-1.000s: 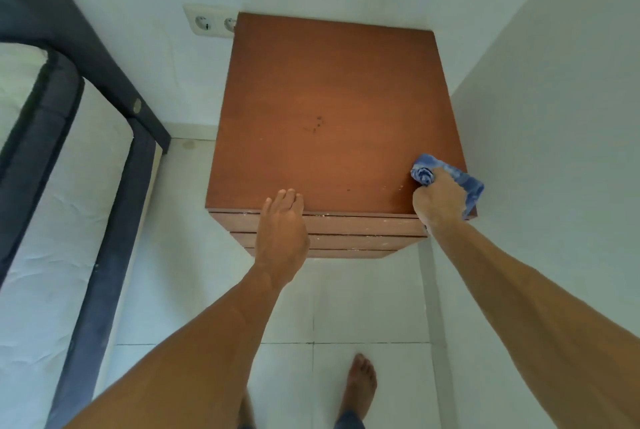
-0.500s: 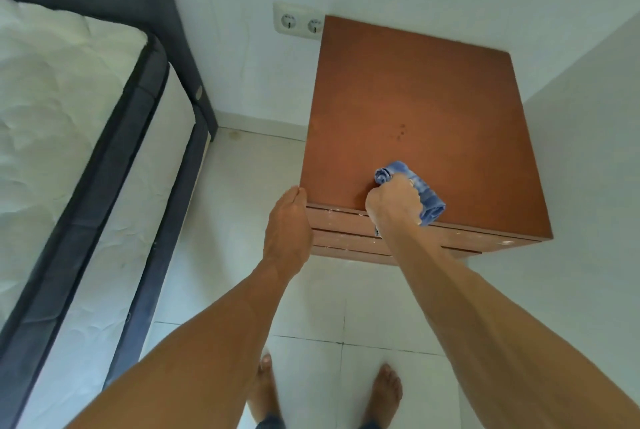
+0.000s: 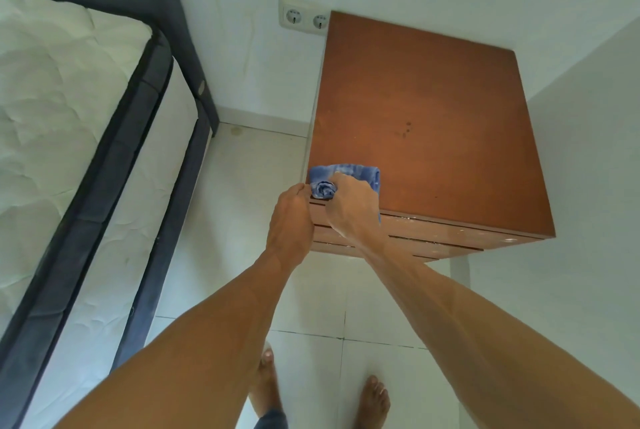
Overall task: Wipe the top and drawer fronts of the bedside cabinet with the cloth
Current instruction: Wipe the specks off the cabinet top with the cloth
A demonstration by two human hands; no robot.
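Both hands meet at cabinet (image 3: 426, 124) corner; right hand (image 3: 353, 209) grips cloth (image 3: 346, 174).

brown cabinet top (image 3: 433, 124) carries a bunched blue cloth (image 3: 349, 175) at its front-left corner.

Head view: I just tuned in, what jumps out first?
A blue cloth bunched in the right hand sits at the front-left corner of the brown cabinet top. The left hand rests on that corner beside it. A white mattress fills the left side.
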